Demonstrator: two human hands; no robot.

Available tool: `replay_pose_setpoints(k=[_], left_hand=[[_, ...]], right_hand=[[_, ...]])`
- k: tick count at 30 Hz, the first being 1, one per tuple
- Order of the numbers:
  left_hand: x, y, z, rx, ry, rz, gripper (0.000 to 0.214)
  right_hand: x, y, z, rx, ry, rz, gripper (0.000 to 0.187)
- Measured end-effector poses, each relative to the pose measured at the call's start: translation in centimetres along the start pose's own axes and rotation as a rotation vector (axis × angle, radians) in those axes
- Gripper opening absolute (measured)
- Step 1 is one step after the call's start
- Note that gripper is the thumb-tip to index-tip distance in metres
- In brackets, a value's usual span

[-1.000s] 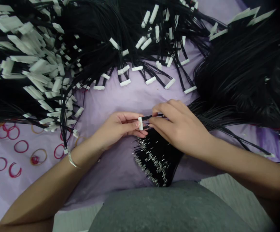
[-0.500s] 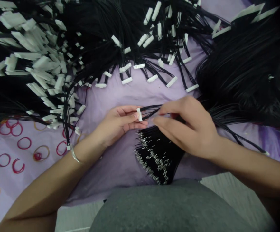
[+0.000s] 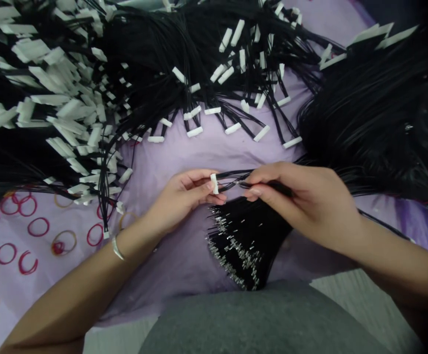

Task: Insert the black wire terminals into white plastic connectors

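Between thumb and fingers, my left hand (image 3: 190, 194) pinches a small white connector housing (image 3: 214, 183). Several black wires (image 3: 232, 174) run from the housing toward the right. My right hand (image 3: 302, 201) is closed in a pinch on a black wire (image 3: 241, 184) whose bare metal tip points at the housing, a short way apart from it. Below both hands lies a fanned bundle of loose black wires (image 3: 273, 223) with shiny metal terminals (image 3: 232, 250) at their ends.
Heaps of black wires with white connectors (image 3: 66, 108) fill the left and far side. A thick bundle of black wires (image 3: 365, 108) lies at the right. Red and yellow rubber bands (image 3: 38, 226) are scattered on the purple cloth (image 3: 184, 265) at the left.
My right hand has come down and slightly right, and a wire with a metal tip now shows in its fingers. The left hand still holds the connector housing. The view has shifted slightly.
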State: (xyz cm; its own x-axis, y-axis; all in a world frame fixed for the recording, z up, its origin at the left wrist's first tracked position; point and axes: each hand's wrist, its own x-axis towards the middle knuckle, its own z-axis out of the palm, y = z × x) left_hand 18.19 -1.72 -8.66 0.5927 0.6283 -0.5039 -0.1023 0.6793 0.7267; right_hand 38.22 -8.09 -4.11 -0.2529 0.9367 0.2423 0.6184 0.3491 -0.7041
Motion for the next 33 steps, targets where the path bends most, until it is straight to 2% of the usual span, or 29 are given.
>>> replay_pose_setpoints(k=[2, 7, 10, 14, 17, 20, 23, 25, 29, 33], left_hand=[[0.0, -0.2, -0.1, 0.037, -0.012, 0.010, 0.023], [-0.1, -0.3, -0.2, 0.081, -0.012, 0.013, 0.024], [-0.1, -0.3, -0.2, 0.066, -0.007, 0.010, 0.024], [-0.1, -0.4, -0.2, 0.057, -0.019, 0.008, 0.024], [0.0, -0.5, -0.3, 0.056, -0.017, 0.019, 0.024], [0.0, -0.7, -0.4, 0.036, -0.012, 0.028, 0.023], [0.0, -0.6, -0.3, 0.014, -0.026, 0.030, 0.023], [0.0, -0.5, -0.3, 0.016, -0.040, 0.023, 0.023], [0.0, -0.3, -0.2, 0.013, -0.026, -0.002, 0.024], [0.0, -0.3, -0.4, 0.006, -0.053, 0.000, 0.023]], right_hand=[[0.3, 0.0, -0.6, 0.086, -0.018, 0.018, 0.009], [0.6, 0.1, -1.4, 0.271, -0.185, 0.013, 0.011], [0.4, 0.0, -1.9, 0.336, -0.265, 0.127, 0.009], [0.6, -0.2, -2.1, 0.417, -0.276, 0.345, 0.005], [1.3, -0.1, -1.5, 0.427, -0.317, 0.352, 0.011], [1.8, 0.1, -0.9, 0.378, -0.382, 0.267, 0.018], [1.9, 0.1, -0.7, 0.275, -0.401, 0.254, 0.020], [1.8, -0.1, -0.9, 0.167, -0.353, 0.232, 0.018], [1.7, -0.6, -1.2, -0.050, -0.174, 0.144, 0.013], [1.7, -0.2, -0.3, -0.172, -0.167, 0.081, 0.012]])
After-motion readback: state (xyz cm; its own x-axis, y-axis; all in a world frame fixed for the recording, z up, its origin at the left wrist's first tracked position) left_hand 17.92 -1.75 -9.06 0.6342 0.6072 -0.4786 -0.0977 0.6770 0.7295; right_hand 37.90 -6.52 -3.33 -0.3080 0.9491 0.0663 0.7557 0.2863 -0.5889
